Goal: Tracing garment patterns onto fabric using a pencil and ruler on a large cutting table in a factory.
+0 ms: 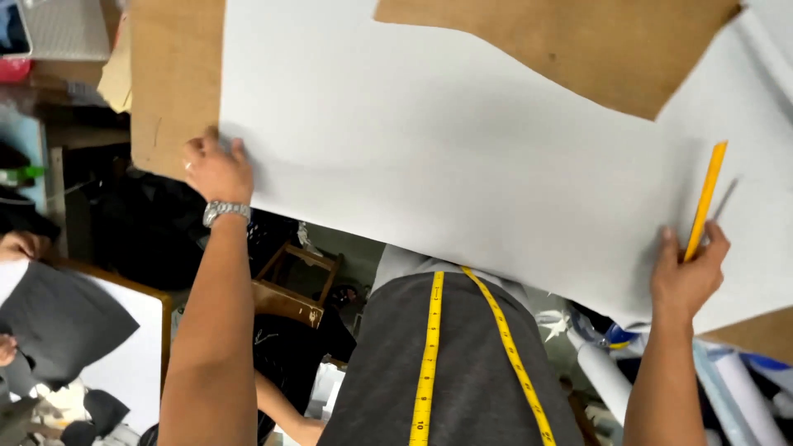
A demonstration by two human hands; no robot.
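Head view, sheet: large white paper sheet (462, 140) spread flat across a brown cutting table (178, 83), near edge hanging just past the table's side, over the wearer's lap.

Head view, left hand: left hand (216, 169) pressed on the sheet's near left corner, fingers curled down over the paper's edge, pinning rather than lifting; silver wristwatch (225, 211) on the wrist.

Head view, right hand: right hand (687, 277) at the sheet's near right edge, fingers closed around the lower end of a yellow pencil (705, 201), thumb laid on the paper; pencil angled up and away across the white surface, casting a thin shadow beside it.

Head view, brown board: brown cardboard pattern piece (570, 45) lying on the far part of the sheet, its wavy cut edge running down to a point toward the right.

Head view, wearer: yellow tape measure (429, 355) draped in two strands down a dark grey apron (462, 388).

Head view, left margin: another person's hand (21, 245) on a dark grey fabric piece (58, 322) at a separate wooden-edged table, well apart from the sheet.

Head view, below: wooden stool (293, 285) on the floor between the two tables; rolled white paper tubes (607, 380) near the right forearm.
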